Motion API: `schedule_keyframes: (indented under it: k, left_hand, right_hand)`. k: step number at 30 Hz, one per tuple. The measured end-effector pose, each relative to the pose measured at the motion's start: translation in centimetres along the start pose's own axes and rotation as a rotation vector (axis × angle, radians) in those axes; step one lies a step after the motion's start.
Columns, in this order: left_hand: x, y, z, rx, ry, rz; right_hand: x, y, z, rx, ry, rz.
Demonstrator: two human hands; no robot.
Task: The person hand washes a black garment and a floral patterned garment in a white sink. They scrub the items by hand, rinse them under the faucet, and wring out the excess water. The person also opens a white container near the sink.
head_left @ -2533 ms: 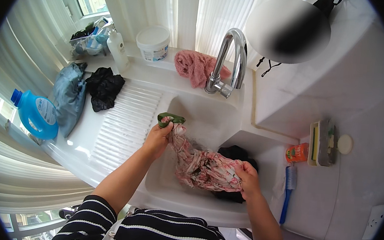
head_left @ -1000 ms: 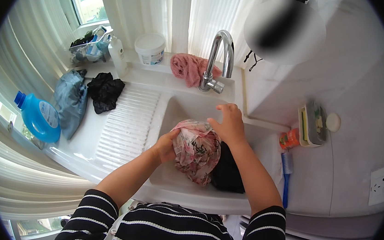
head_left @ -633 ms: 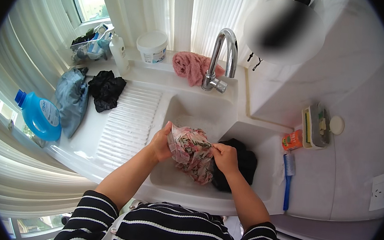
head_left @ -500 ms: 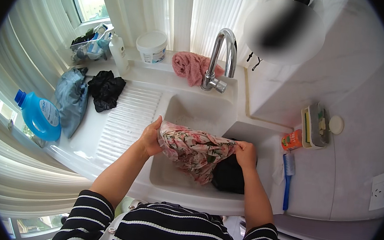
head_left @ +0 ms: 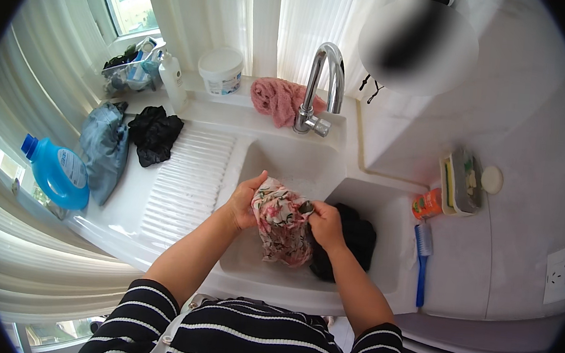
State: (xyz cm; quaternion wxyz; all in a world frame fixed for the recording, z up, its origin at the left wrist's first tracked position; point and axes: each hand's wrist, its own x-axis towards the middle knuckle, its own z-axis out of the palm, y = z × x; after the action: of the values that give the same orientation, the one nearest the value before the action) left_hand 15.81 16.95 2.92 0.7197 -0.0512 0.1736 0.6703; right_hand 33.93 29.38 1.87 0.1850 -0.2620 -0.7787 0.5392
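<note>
A wet, crumpled floral cloth [head_left: 282, 224], pink and cream with green leaves, hangs bunched between my hands over the white sink [head_left: 261, 154]. My left hand [head_left: 247, 200] grips its left upper edge, the thumb pointing up. On the other side my right hand [head_left: 326, 225] is closed around a gathered part of the cloth. Behind and below my right hand, a black cloth [head_left: 351, 244] lies in the right part of the sink. Whether the cloth is a garment I cannot tell.
A ribbed washboard [head_left: 187, 174] slopes left of the basin. Beyond it lie black cloth [head_left: 154, 135], blue-grey cloth [head_left: 102, 152] and a blue detergent bottle [head_left: 58, 174]. A chrome faucet [head_left: 317, 84] stands behind, near a pink towel [head_left: 276, 100] and white tub [head_left: 221, 72]. A blue brush [head_left: 421, 265] rests at right.
My right hand has moved left and slightly up toward my left hand, which shifted a little right. The floral cloth, stretched before, is now bunched, and more of the black cloth shows.
</note>
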Motion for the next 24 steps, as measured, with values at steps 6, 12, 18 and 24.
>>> schedule_keyframes:
  k: [6, 12, 18, 24]
  left_hand:
    - [0.8, -0.6, -3.9, 0.796, 0.66, 0.126]
    - [-0.9, -0.9, -0.7, 1.984, 0.657, -0.108]
    - [-1.6, -4.5, 2.6, 1.964, 0.356, 0.437]
    - [-0.6, -3.5, -1.3, 0.625, 0.334, 0.408]
  right_hand:
    - [1.7, -11.4, -4.7, 0.437, 0.108, -0.002]
    - [4.1, -14.7, -3.9, 0.856, 0.097, 0.315]
    - [6.7, -7.7, -0.5, 1.123, 0.026, 0.522]
    - [5.6, -5.5, 1.0, 0.308, -0.04, 0.22]
